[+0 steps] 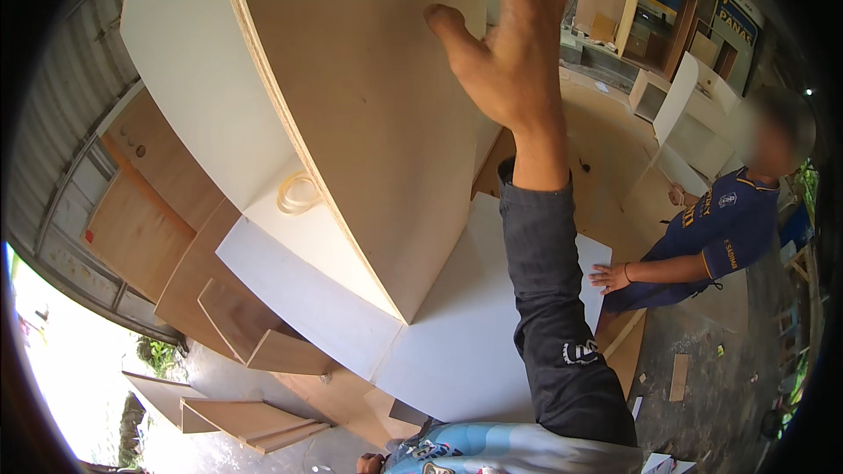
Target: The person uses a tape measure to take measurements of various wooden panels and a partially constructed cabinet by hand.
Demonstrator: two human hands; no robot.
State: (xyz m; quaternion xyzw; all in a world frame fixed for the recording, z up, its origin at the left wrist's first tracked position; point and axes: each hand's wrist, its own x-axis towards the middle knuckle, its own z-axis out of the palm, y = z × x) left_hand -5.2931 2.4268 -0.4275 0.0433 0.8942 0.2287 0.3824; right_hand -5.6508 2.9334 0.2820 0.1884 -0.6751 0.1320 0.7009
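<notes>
A tall plywood box [360,105] with a bare brown face and a white inner side stands before me on a white panel [457,360]. My right hand [514,53], in a black sleeve, is raised at the box's upper right edge. Its thumb is spread over the brown face; the fingers reach upward and the tips are cut off by the top of the view. Whether the hand touches the box I cannot tell. A pale yellow roll of edging or tape [299,193] lies inside the white corner. Only a bit of my left hand [371,463] shows at the lower edge, its fingers mostly hidden.
To the right a co-worker in a dark blue shirt [724,228] rests one hand [612,277] on the white panel's edge. Brown boards and a cabinet [237,320] stand on the left. Loose boards [250,421] lie lower left. More cabinet parts [698,123] stand behind the co-worker.
</notes>
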